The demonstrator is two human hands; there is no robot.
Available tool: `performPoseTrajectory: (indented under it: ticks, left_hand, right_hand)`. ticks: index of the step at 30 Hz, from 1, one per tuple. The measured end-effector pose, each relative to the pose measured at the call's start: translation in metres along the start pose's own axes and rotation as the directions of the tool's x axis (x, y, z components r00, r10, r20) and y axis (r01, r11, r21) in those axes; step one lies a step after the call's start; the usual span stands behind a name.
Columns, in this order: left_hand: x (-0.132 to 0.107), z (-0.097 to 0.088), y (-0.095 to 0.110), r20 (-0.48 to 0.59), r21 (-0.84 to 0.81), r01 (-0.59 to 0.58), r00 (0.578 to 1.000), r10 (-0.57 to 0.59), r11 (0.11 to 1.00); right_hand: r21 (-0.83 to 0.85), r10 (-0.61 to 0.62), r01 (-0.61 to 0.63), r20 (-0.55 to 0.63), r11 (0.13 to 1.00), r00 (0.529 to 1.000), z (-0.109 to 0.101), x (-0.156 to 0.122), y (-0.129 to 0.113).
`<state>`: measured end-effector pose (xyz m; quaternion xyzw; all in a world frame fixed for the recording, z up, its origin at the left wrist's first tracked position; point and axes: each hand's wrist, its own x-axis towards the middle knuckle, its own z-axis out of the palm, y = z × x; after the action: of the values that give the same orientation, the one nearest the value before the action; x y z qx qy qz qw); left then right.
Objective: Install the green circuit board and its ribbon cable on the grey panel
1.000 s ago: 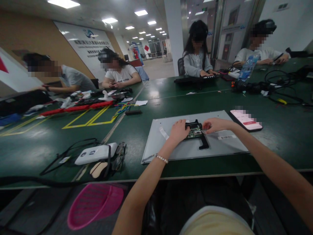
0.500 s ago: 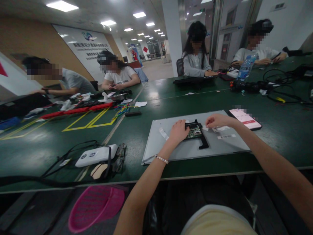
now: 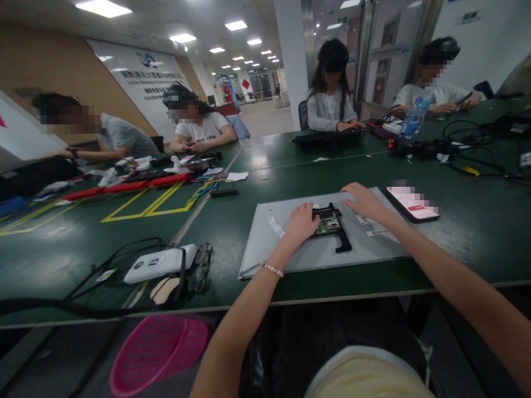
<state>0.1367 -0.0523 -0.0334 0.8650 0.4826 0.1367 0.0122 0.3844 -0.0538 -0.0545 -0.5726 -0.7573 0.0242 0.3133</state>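
A flat grey metal panel [image 3: 274, 255], like the back of a display, lies on the green table before me. On it sits a green circuit board [image 3: 329, 224] with a black plastic bracket [image 3: 343, 241] around it. My left hand [image 3: 302, 222] is closed over the board's left end, fingertips partly hidden. Nearer the panel's far edge, my right hand [image 3: 362, 201] hovers with fingers apart, nothing visible in them. White labels [image 3: 376, 232] lie below that hand, and a pale strip of tape [image 3: 276, 226] is stuck left of the board.
A phone [image 3: 412, 203] lies right of the panel. To the left are a white power bank [image 3: 161, 264], glasses [image 3: 202, 268] and cables. A pink basket [image 3: 160, 354] stands below the table edge. Several people sit across the table; a water bottle [image 3: 412, 119] stands near them.
My right hand has moved up and left from the white tab beside the board, and its pinched fingers have opened. My left hand stays on the board.
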Motion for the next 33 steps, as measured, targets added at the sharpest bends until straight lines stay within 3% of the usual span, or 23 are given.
performPoseTrajectory:
  ticks: [3, 12, 16, 20, 26, 29, 33]
  left_hand:
    - [0.000, 0.000, 0.000, -0.003, -0.027, 0.009, 1.000, -0.009, 1.000]
    - [-0.004, 0.006, -0.001, -0.035, -0.101, -0.004, 0.999, 0.001, 0.995]
    - [0.000, 0.006, -0.007, -0.040, -0.158, -0.006, 0.999, 0.000, 0.987]
    - [0.009, -0.008, -0.031, -0.052, -0.148, 0.051, 0.997, -0.060, 0.988]
    - [0.001, -0.033, -0.075, -0.120, 0.166, 0.278, 0.958, -0.260, 0.946]
    - [-0.009, -0.033, -0.086, -0.080, 0.265, 0.313, 0.950, -0.303, 0.912]
    - [-0.012, -0.032, -0.097, 0.033, 0.177, 0.303, 0.949, -0.313, 0.937]
  right_hand:
    - [0.125, -0.181, 0.176, 0.030, 0.976, 0.983, 0.012, 0.007, -0.026]
    - [0.195, -0.325, 0.287, 0.205, 0.938, 0.923, 0.051, 0.040, -0.042]
    - [0.242, -0.289, 0.246, 0.161, 0.939, 0.944, 0.060, 0.043, -0.043]
    - [0.293, -0.235, 0.194, 0.113, 0.936, 0.965, 0.063, 0.039, -0.043]
    - [0.245, -0.198, 0.176, 0.068, 0.954, 0.978, 0.064, 0.036, -0.044]
    - [0.206, -0.154, 0.140, 0.057, 0.969, 0.986, 0.064, 0.034, -0.044]
    - [0.146, -0.108, 0.099, 0.058, 0.984, 0.992, 0.059, 0.033, -0.047]
